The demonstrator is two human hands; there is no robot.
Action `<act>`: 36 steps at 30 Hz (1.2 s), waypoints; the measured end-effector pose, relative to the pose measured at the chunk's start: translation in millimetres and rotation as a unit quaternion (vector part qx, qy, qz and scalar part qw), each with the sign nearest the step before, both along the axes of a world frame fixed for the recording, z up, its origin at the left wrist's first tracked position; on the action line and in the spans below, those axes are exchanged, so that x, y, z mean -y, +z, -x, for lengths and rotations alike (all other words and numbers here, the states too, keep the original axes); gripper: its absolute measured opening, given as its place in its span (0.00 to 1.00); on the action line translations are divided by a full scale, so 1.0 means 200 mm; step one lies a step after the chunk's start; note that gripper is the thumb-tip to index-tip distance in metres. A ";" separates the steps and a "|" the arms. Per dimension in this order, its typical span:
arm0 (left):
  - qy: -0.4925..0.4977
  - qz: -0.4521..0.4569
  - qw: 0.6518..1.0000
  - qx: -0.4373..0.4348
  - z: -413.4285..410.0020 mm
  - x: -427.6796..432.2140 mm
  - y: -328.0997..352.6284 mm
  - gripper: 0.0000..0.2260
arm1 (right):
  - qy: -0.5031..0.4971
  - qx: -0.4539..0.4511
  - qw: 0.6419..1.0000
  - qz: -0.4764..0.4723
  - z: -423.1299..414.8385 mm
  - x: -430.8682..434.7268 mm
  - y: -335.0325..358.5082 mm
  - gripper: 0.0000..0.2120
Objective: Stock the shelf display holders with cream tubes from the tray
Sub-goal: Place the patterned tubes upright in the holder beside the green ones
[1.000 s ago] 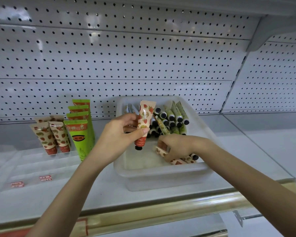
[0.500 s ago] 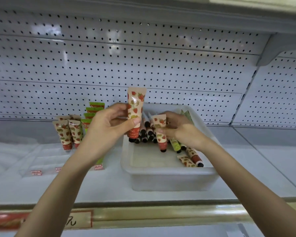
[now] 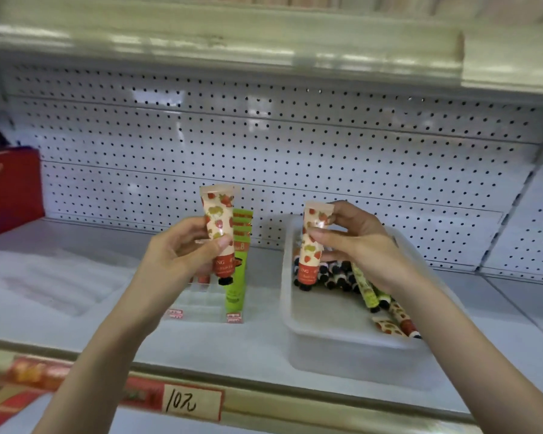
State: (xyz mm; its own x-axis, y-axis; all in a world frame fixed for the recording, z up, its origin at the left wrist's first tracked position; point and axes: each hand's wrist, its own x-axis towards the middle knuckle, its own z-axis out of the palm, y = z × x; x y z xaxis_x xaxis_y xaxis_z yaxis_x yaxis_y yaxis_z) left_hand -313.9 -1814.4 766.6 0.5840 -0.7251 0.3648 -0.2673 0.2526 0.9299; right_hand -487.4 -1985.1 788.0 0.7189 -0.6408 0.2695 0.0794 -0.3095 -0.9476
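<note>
My left hand (image 3: 182, 255) holds a strawberry-print cream tube (image 3: 218, 220) upright, cap down, above the clear display holder (image 3: 198, 303) on the shelf. My right hand (image 3: 355, 242) grips a second strawberry tube (image 3: 311, 245) upright over the left end of the white tray (image 3: 326, 349). In the tray lie several more tubes (image 3: 358, 280), green ones and strawberry ones with black caps. A row of green tubes (image 3: 238, 270) stands in the holder's right lane, partly hidden behind my left hand's tube.
A white pegboard wall (image 3: 279, 158) backs the shelf, and another shelf (image 3: 232, 36) hangs overhead. A red bag (image 3: 10, 189) stands at the far left. A handwritten price label (image 3: 190, 402) sits on the front rail.
My right hand has lifted its strawberry tube higher out of the tray. Both hands and tubes now sit further right in view, as the camera has turned left.
</note>
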 end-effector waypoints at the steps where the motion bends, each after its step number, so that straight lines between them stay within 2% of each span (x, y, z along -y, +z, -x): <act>1: 0.002 0.001 1.000 -0.002 -0.02 -0.02 0.00 0.12 | 0.000 0.003 1.000 0.007 -0.02 -0.02 0.00 0.16; 7: -0.025 -0.010 1.000 -0.002 -0.26 -0.13 -0.01 0.11 | -0.029 0.035 0.999 0.015 -0.20 -0.17 -0.01 0.07; 11: -0.058 -0.022 0.998 -0.005 -0.49 -0.25 -0.01 0.12 | -0.037 0.047 0.998 0.016 -0.41 -0.29 0.01 0.07; 14: -0.069 -0.020 0.997 -0.006 -0.66 -0.32 -0.03 0.13 | -0.043 0.019 0.997 0.058 -0.56 -0.37 0.05 0.07; 19: -0.097 -0.026 0.995 -0.008 -0.84 -0.39 -0.04 0.09 | -0.077 -0.039 0.988 0.128 -0.76 -0.45 0.09 0.09; 22: -0.111 -0.031 0.993 -0.011 -0.91 -0.42 -0.06 0.11 | -0.083 -0.100 0.979 0.158 -0.86 -0.47 0.09 0.10; 26: -0.115 -0.043 0.992 -0.020 -0.95 -0.43 -0.09 0.09 | -0.092 -0.202 0.950 0.219 -0.95 -0.45 0.05 0.10; 29: -0.115 -0.050 0.992 -0.026 -0.97 -0.42 -0.11 0.11 | -0.115 -0.304 0.892 0.315 -0.99 -0.44 0.02 0.11; 34: -0.121 -0.057 0.990 -0.038 -0.98 -0.40 -0.13 0.13 | -0.112 -0.406 0.837 0.350 -1.05 -0.42 0.00 0.13; 36: -0.121 -0.059 0.990 -0.041 -0.99 -0.39 -0.13 0.13 | -0.105 -0.428 0.827 0.351 -1.07 -0.41 -0.01 0.13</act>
State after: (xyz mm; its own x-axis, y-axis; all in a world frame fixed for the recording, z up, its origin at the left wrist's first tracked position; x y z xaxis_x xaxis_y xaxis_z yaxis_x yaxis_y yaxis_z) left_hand -116.2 -1735.7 740.2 0.4127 -0.8818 0.2283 -0.1346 0.1888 0.9727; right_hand -273.6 -1902.1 786.9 0.7313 -0.6776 0.0785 -0.6520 -0.7282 -0.2112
